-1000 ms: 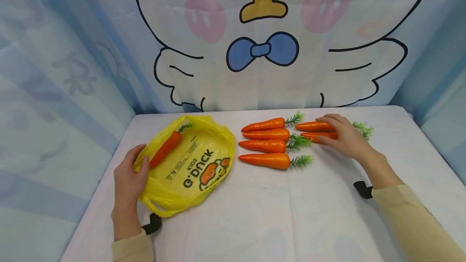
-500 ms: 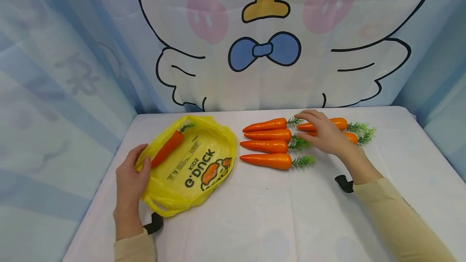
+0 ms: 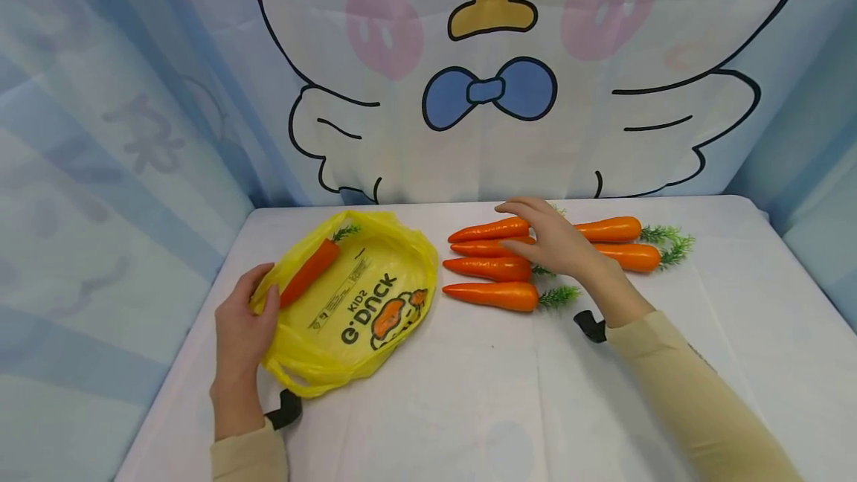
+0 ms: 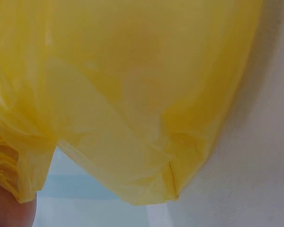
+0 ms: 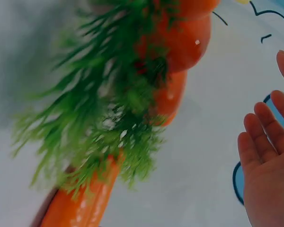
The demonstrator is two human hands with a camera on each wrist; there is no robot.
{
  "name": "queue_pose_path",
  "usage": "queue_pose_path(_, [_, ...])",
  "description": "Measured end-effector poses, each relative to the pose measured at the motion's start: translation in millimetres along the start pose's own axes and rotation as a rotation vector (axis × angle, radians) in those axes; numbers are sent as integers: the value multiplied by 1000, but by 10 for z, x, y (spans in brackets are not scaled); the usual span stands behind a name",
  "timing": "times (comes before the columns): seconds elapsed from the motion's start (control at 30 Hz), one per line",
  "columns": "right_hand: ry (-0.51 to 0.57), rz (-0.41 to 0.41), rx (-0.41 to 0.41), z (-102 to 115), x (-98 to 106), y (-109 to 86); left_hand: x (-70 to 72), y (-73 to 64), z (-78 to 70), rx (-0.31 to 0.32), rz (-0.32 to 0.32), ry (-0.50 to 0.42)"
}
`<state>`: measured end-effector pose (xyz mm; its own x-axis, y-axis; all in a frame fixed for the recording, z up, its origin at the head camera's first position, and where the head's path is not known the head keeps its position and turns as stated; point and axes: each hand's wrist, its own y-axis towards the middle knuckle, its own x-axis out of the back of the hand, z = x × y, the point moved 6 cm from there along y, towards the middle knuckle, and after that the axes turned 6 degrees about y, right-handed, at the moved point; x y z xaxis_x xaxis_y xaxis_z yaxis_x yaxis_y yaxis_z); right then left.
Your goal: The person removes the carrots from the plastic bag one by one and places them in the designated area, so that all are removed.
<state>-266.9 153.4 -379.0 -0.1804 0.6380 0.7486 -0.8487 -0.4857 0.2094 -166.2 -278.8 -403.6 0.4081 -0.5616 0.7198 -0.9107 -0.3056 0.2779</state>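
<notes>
At the left in the head view, my left hand (image 3: 244,318) pinches the rim of a yellow plastic bag (image 3: 348,363) with printed lettering. One orange carrot (image 3: 311,274) with a green top lies in the bag's opening. The bag (image 4: 132,94) fills most of the left wrist view. My right hand (image 3: 559,240) hovers over the top of a row of several carrots (image 3: 492,293), partly hiding their leaves. Its fingers are extended and hold nothing, as the right wrist view shows of the hand (image 5: 270,175). Two more carrots (image 3: 629,257) lie right of it.
A white cloth covers the table (image 3: 428,415). Behind it hangs a curtain (image 3: 522,155) with a cartoon duck, and another curtain (image 3: 120,244) borders the left side. Black straps (image 3: 591,326) show at the wrists.
My right hand has moved left from the two right-hand carrots to above the row of carrots, carrying nothing. The left hand and bag stay as they were.
</notes>
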Motion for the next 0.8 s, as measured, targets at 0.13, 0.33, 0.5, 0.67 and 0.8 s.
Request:
queue_pose_path(0.13, [18,28,-23,104,-99,107,11,-4,-19,0,5,-7])
queue_pose_path(0.33, [55,71,-40,279,-257,266,18,-2,-19,-2,3,1])
queue_pose_path(0.5, [59,84,30,451,-411,413,15,12,1,-3,0,5])
queue_pose_path(0.67, [71,100,102,616,-588,529,2,25,18,-4,4,-1])
queue_pose_path(0.8, [72,120,111,717,-709,605,-12,31,34,-6,9,-7])
